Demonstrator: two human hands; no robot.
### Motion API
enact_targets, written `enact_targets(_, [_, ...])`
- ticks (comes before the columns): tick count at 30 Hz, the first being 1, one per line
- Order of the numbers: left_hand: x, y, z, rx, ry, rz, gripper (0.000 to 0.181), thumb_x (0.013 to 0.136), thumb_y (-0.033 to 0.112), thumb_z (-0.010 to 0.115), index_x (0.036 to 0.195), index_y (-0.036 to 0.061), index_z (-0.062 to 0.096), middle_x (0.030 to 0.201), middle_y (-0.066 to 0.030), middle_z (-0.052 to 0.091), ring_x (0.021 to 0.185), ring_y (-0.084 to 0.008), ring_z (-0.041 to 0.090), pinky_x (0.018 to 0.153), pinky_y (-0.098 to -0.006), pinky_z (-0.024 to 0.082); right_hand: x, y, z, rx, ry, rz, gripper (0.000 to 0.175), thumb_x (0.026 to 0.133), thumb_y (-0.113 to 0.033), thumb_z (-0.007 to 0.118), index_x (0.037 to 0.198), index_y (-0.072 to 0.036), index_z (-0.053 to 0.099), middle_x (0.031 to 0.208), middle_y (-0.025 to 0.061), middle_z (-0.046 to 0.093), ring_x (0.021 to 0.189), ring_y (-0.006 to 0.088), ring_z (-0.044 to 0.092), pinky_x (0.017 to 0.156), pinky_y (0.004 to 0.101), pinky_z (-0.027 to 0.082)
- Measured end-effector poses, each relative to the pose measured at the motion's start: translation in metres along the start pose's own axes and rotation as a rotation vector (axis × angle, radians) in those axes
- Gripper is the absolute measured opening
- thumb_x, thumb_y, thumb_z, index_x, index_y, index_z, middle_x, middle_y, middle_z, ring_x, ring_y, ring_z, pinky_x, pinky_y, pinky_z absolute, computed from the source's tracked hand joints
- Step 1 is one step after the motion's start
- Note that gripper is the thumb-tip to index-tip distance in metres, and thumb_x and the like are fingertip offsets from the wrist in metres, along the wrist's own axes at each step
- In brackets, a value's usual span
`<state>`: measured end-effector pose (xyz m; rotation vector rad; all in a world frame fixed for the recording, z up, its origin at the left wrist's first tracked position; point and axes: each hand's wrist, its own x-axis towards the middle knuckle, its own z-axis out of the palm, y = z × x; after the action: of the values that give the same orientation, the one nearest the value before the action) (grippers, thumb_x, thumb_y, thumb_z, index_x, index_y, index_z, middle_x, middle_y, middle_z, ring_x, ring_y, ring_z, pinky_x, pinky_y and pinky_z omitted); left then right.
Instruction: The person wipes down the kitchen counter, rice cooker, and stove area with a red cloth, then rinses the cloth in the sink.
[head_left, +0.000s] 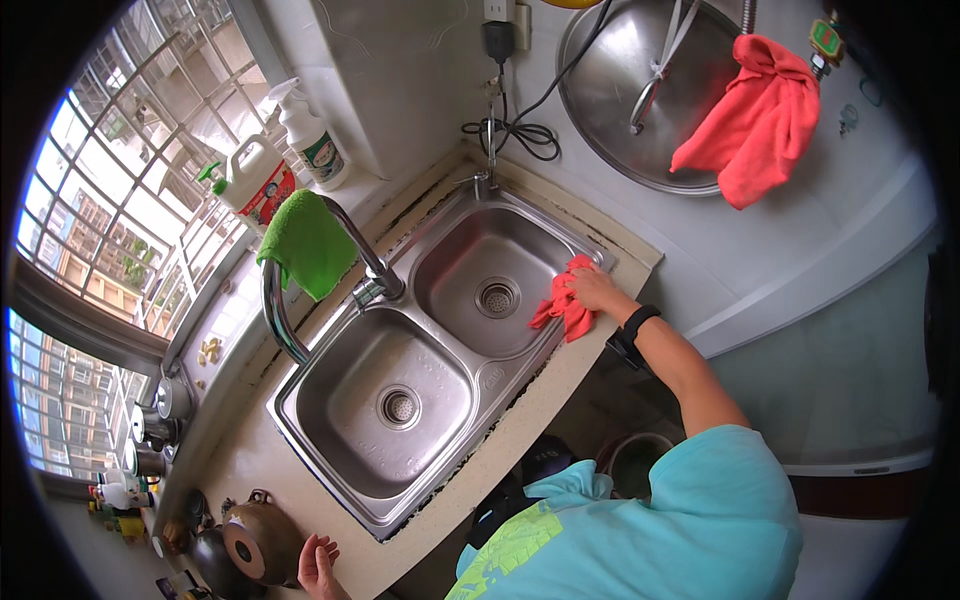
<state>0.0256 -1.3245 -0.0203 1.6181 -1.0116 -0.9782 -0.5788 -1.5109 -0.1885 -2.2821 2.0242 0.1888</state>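
My right hand (592, 290) presses a crumpled red cloth (564, 304) against the right rim of a stainless steel double sink (491, 375). Part of the cloth hangs over the edge of the far basin (457, 262), and part lies on the beige countertop. A black band circles my right wrist. Down at the bottom of the view, my left hand (320, 566) is held with fingers apart and nothing in them, beside a brown lidded pot (262, 540). Both basins have strainer drains, and water drops dot the near basin (352, 427).
A curved chrome faucet (281, 322) rises behind the sink with a green cloth (307, 244) over it. A jug with a green pump (255, 180) and a spray bottle (311, 139) stand on the windowsill. A large metal lid (622, 67) and another red cloth (765, 120) hang on the wall.
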Motion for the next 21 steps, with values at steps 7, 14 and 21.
enact_targets(7, [-0.009,0.013,0.064,-0.035,0.085,-0.087,0.025,0.084,0.015,0.051,0.103,-0.0010,0.053,0.088,-0.0087,0.059,0.076,-0.0139,0.057,0.066,-0.0231,0.046,0.093,0.053,-0.022,-0.046,0.140,-0.147,0.013,0.067,-0.009,0.049,0.069,-0.001,0.060,0.070,0.0158,0.059,0.068,0.0316,0.058,0.055,0.0391,0.046])
enact_targets(14, [-0.024,0.028,0.106,0.040,0.170,-0.156,0.025,0.083,0.013,0.051,0.103,-0.0024,0.053,0.088,-0.0099,0.059,0.076,-0.0142,0.057,0.067,-0.0246,0.046,0.184,-0.007,-0.084,0.199,0.476,-0.256,0.016,0.073,-0.013,0.047,0.072,-0.003,0.060,0.088,0.0133,0.052,0.086,0.0297,0.049,0.077,0.0373,0.042])
enact_targets(21, [-0.059,0.041,0.122,0.050,0.300,-0.241,0.024,0.084,0.012,0.050,0.103,-0.0030,0.053,0.087,-0.0099,0.059,0.074,-0.0140,0.057,0.065,-0.0231,0.046,0.236,-0.015,0.012,-0.020,0.181,-0.322,0.018,0.073,-0.012,0.048,0.079,-0.001,0.061,0.106,0.0117,0.046,0.092,0.0287,0.049,0.074,0.0370,0.046])
